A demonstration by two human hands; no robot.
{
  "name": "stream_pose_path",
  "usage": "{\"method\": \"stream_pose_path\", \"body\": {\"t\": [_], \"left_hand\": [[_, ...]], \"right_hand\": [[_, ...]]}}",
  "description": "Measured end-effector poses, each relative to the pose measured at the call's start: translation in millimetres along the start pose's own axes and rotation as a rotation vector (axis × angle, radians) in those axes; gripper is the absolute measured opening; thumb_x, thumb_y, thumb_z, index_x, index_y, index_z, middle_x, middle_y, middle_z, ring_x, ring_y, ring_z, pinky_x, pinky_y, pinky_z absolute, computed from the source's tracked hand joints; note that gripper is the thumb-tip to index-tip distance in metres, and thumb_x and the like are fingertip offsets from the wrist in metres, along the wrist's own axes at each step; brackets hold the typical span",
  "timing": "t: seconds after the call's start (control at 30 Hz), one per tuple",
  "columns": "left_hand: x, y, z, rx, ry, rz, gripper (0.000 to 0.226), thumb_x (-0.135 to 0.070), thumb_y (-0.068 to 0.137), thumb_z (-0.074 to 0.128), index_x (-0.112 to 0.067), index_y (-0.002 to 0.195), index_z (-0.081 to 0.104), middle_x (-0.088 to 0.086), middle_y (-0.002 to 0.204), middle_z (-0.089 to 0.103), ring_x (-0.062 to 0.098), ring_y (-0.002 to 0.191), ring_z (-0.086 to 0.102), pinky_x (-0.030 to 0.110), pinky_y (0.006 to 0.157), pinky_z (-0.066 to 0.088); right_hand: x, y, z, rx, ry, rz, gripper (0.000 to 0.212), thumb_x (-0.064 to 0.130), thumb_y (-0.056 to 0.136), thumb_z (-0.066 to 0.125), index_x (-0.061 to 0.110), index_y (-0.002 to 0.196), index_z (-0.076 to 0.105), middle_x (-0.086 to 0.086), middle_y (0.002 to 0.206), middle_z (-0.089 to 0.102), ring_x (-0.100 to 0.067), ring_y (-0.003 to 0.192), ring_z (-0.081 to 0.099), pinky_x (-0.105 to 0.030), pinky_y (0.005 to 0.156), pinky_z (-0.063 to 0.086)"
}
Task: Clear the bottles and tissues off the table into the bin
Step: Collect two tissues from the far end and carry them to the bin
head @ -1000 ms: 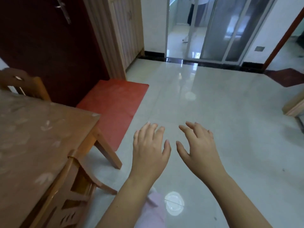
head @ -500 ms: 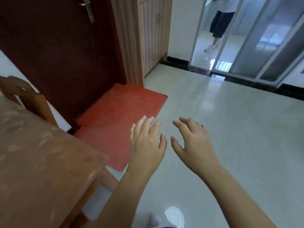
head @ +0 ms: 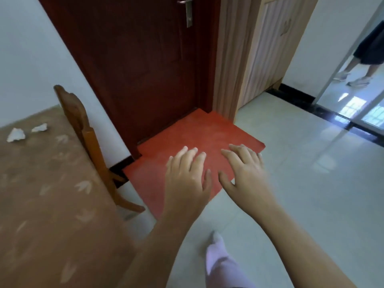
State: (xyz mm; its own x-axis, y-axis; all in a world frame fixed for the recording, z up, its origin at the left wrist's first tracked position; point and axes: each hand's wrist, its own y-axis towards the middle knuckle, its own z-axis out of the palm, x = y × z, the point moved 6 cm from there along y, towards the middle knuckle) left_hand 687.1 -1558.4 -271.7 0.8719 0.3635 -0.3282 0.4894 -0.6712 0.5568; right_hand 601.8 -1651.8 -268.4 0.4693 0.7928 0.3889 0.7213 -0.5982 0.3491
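Head view: left hand (head: pixel 187 179) and right hand (head: pixel 245 175), spread and empty, well right of tissues (head: pixel 16 135) on the table (head: pixel 52 204).

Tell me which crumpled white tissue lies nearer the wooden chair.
The smaller crumpled white tissue; the bigger tissue lies farther left from the wooden chair.

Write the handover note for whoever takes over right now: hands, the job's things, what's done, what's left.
Hands: the left hand and right hand are both open with nothing in their grip, side by side above the mat.
Things: two crumpled tissues lie on the table, at the far left of the view. No bottle or bin is in view.
Done: cannot tell from this view.
Left: bin both tissues; find the bin and any bottles.
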Motion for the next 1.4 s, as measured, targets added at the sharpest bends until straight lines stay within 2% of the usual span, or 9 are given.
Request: {"method": "stream_pose_path", "body": {"t": [0.23, 0.4, 0.53, 0.6, 0.7, 1.0, 1.17, 1.3, 1.4], "left_hand": [[37.0, 105.7, 31.3, -0.053, 0.097, -0.143, 0.04, -0.026, 0.081, 0.047, -0.004, 0.109, 0.064, 0.016, 0.114, 0.064, 0.034, 0.112, 0.055, 0.056, 0.09, 0.045], [72.2, 139.5, 37.9, -0.073, 0.168, -0.263, 0.04, -0.027, 0.083, 0.048, -0.003, 0.112, 0.062, 0.016, 0.115, 0.063, 0.034, 0.114, 0.054, 0.056, 0.092, 0.044], [113.8, 156.0, 36.0, -0.116, 0.233, -0.337, 0.036, -0.017, 0.078, 0.061, -0.002, 0.112, 0.062, 0.016, 0.114, 0.063, 0.034, 0.114, 0.052, 0.053, 0.093, 0.044], [137.5, 167.3, 35.7, -0.137, 0.265, -0.365, 0.036, -0.013, 0.078, 0.063, -0.001, 0.112, 0.061, 0.017, 0.113, 0.063, 0.036, 0.114, 0.053, 0.054, 0.093, 0.043], [175.9, 187.7, 36.6, -0.145, 0.299, -0.407, 0.037, -0.023, 0.085, 0.049, -0.002, 0.113, 0.061, 0.017, 0.115, 0.063, 0.037, 0.115, 0.053, 0.055, 0.094, 0.04], [317.4, 239.5, -1.7, -0.273, 0.366, -0.57, 0.037, -0.025, 0.085, 0.047, -0.002, 0.11, 0.061, 0.018, 0.115, 0.062, 0.037, 0.115, 0.052, 0.056, 0.092, 0.043], [378.0, 245.7, -24.8, -0.298, 0.402, -0.71, 0.04, -0.026, 0.083, 0.043, -0.003, 0.11, 0.061, 0.017, 0.115, 0.062, 0.037, 0.115, 0.052, 0.059, 0.091, 0.042], [407.4, 244.9, -31.8, -0.32, 0.446, -0.788, 0.039, -0.026, 0.084, 0.044, -0.003, 0.111, 0.061, 0.017, 0.116, 0.062, 0.036, 0.117, 0.05, 0.057, 0.094, 0.041], [431.2, 247.7, -34.9, -0.346, 0.479, -0.845, 0.039, -0.026, 0.083, 0.044, -0.004, 0.111, 0.061, 0.016, 0.116, 0.062, 0.035, 0.118, 0.05, 0.055, 0.095, 0.041]], "right_hand": [[-18.1, 140.0, 17.2, 0.053, 0.078, -0.164, 0.043, 0.02, 0.075, 0.061, 0.009, 0.116, 0.058, -0.014, 0.122, 0.058, -0.038, 0.12, 0.045, -0.062, 0.096, 0.029], [-5.0, 201.4, 51.8, 0.145, 0.128, -0.278, 0.046, 0.02, 0.08, 0.065, 0.011, 0.123, 0.054, -0.013, 0.13, 0.052, -0.036, 0.127, 0.037, -0.059, 0.101, 0.023], [17.3, 238.7, 84.3, 0.206, 0.183, -0.359, 0.044, 0.019, 0.08, 0.066, 0.01, 0.121, 0.055, -0.014, 0.128, 0.053, -0.037, 0.126, 0.039, -0.06, 0.1, 0.025], [30.9, 258.9, 100.8, 0.213, 0.195, -0.393, 0.043, 0.018, 0.078, 0.068, 0.008, 0.118, 0.057, -0.015, 0.124, 0.056, -0.039, 0.123, 0.042, -0.061, 0.097, 0.028], [52.8, 291.4, 128.2, 0.223, 0.207, -0.445, 0.043, 0.016, 0.076, 0.071, 0.008, 0.116, 0.058, -0.016, 0.121, 0.058, -0.04, 0.119, 0.046, -0.063, 0.094, 0.03], [174.5, 400.7, 205.5, 0.299, 0.261, -0.668, 0.045, 0.021, 0.084, 0.061, 0.01, 0.127, 0.05, -0.014, 0.134, 0.047, -0.032, 0.131, 0.031, -0.053, 0.105, 0.015], [227.0, 427.5, 240.9, 0.331, 0.289, -0.773, 0.044, 0.019, 0.081, 0.065, 0.008, 0.122, 0.054, -0.016, 0.127, 0.052, -0.036, 0.127, 0.037, -0.056, 0.101, 0.021], [254.4, 442.9, 265.6, 0.389, 0.325, -0.845, 0.044, 0.019, 0.081, 0.065, 0.009, 0.121, 0.054, -0.016, 0.128, 0.051, -0.035, 0.127, 0.037, -0.057, 0.101, 0.021], [276.9, 459.2, 282.1, 0.398, 0.365, -0.901, 0.04, 0.021, 0.08, 0.062, 0.008, 0.117, 0.056, -0.017, 0.123, 0.055, -0.037, 0.123, 0.043, -0.059, 0.097, 0.027]]}}
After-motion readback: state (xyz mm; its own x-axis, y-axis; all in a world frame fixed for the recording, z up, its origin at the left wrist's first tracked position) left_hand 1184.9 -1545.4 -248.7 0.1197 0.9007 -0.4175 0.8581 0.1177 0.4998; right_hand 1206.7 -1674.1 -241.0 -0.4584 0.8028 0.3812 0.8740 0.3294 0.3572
